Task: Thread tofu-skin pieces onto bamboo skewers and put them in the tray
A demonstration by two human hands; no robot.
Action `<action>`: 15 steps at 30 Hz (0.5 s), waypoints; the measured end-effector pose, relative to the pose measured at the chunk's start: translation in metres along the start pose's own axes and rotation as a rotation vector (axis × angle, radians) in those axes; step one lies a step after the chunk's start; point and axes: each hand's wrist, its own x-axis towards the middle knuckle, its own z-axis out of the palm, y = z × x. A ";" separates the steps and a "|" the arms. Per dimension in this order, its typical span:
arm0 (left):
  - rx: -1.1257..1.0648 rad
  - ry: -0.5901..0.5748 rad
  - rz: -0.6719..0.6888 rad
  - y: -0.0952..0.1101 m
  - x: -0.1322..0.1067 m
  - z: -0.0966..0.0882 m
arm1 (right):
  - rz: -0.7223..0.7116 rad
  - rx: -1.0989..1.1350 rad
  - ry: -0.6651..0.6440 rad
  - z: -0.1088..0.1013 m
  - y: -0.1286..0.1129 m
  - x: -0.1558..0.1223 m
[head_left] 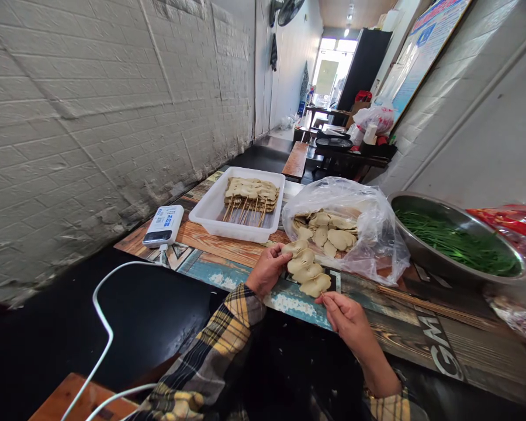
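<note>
Plaid sleeves (pixel 221 336) come closest to the camera, ending in two hands over the near edge of the bench (pixel 219 248). The left hand (pixel 268 268) has thumb and fingers clamped on the far end of a skewer of flat, pale pieces (pixel 307 270); whether it grips the stick itself is hidden. The right hand (pixel 344 314) pinches the stick where it leaves the near end. The skewer slants between them, above the near edge.

The step in hand looks to be threading or straightening the pieces. From this hold, the next move seems to call for a firm right-hand pinch and a light left one, as thin pieces could tear.

Beyond, toward the far edge, a transparent bag (pixel 383 248) holds loose pieces (pixel 342 240). To its left, a white tray (pixel 228 233) carries loaded skewers (pixel 252 196). By the bench's left corner sits a white device (pixel 163 225) with a cable (pixel 109 333). Toward the right end are thin sticks (pixel 440 304) and a metal bowl (pixel 525 270) of greens (pixel 456 240).

The bench top has a plank pattern. A brick-patterned wall (pixel 114 117) runs along the left, toward a bright doorway (pixel 333 70).
</note>
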 end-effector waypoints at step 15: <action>-0.161 -0.087 -0.107 0.000 0.002 -0.003 | -0.065 -0.034 0.051 0.014 -0.004 -0.002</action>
